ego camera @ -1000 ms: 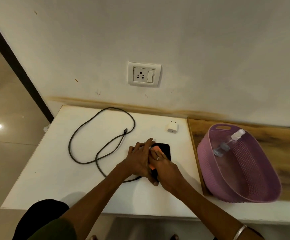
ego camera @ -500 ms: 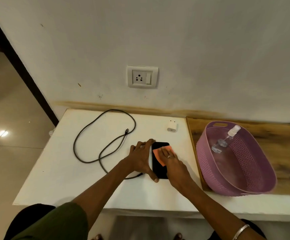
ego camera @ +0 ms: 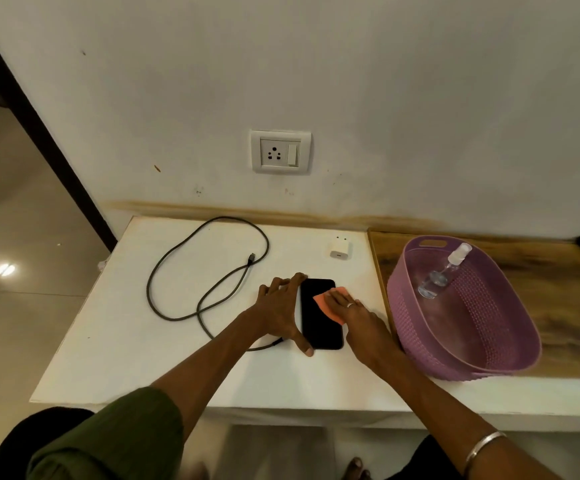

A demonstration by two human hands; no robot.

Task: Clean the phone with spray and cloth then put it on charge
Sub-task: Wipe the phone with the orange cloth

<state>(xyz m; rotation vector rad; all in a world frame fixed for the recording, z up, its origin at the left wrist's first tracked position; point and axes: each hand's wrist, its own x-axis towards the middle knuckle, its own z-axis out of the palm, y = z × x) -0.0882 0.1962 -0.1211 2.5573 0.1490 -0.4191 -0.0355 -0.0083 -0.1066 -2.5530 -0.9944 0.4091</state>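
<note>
Left hand bracing phone edge, fingers spread flat. Right hand pressing cloth, fingers straight. Phone looking rigid, slick, probably fragile; gripping by long edges likely safest.

Your right hand has slid the orange cloth from beside your left hand toward the phone's far right edge, uncovering more black screen between your hands.

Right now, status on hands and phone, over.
Left hand braces phone flat on table. Right hand presses orange cloth on screen. Cable, adapter unplugged; nothing blocking.
</note>
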